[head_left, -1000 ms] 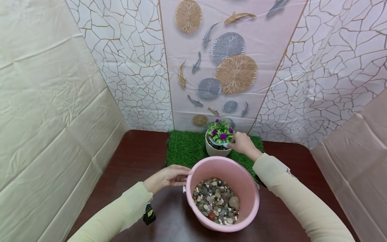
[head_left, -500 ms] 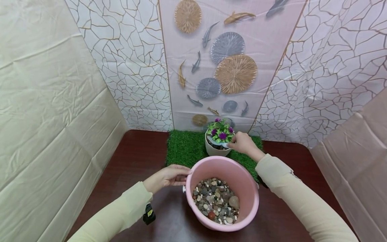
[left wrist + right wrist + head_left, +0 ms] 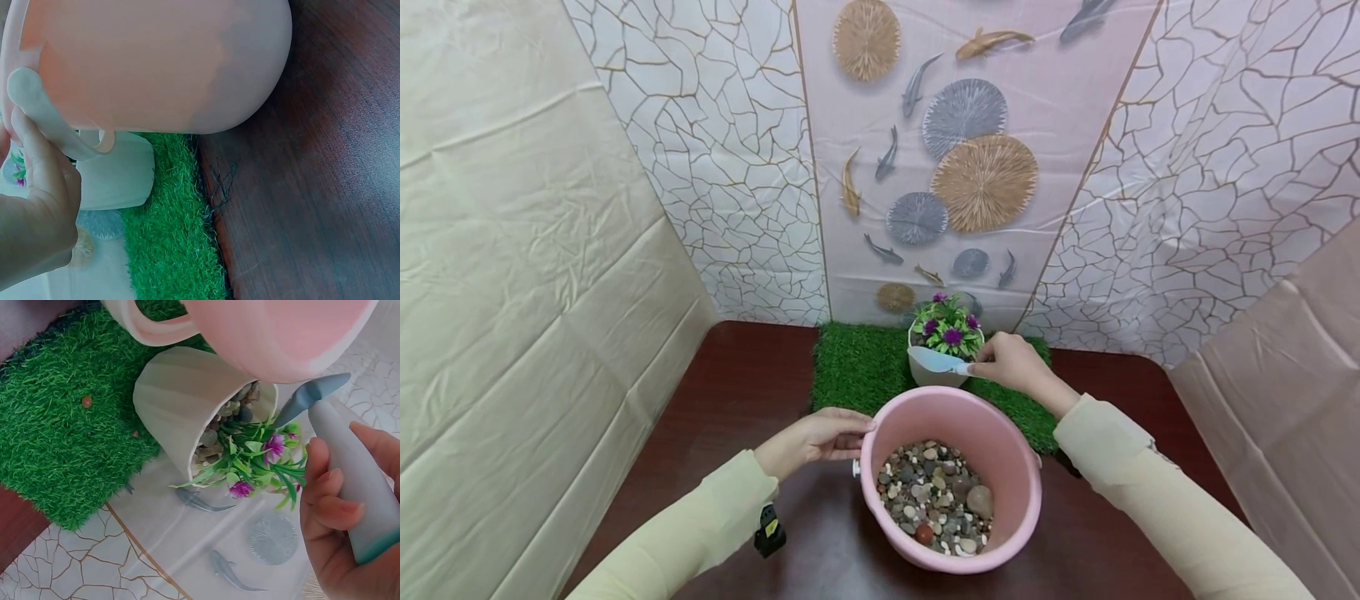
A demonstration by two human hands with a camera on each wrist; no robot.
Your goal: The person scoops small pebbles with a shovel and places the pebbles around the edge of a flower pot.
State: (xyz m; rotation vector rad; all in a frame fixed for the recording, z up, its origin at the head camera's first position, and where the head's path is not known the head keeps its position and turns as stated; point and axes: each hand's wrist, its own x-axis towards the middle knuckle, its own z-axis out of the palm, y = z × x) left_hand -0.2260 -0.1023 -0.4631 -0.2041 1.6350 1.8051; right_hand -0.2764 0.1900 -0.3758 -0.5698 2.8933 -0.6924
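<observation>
My left hand (image 3: 808, 442) grips the rim of the pink bucket (image 3: 1028, 500) on its left side, thumb on the edge, fingers beside the white handle (image 3: 56, 119). Pebbles (image 3: 934, 500) of mixed colours cover the bucket's floor. In my right hand (image 3: 1018, 367) is a small garden trowel (image 3: 934, 360) with a light blue blade; its grey grip (image 3: 350, 469) lies between curled fingers. The blade is in front of the white plant pot (image 3: 169, 400) in the head view, near its rim. Purple flowers (image 3: 273, 448) with green leaves stand in the pot, stones (image 3: 215, 434) around them.
The pot stands on a green artificial grass mat (image 3: 857, 367) at the back of the dark wooden table (image 3: 737, 383). Behind it hangs a cloth backdrop (image 3: 925, 167) with fish motifs; pale cloth walls flank both sides. Small pebbles (image 3: 86, 401) lie on the grass.
The right hand has drawn the trowel out of the pot and slightly toward the bucket; its blade now shows in full. The left hand and bucket stay nearly where they were.
</observation>
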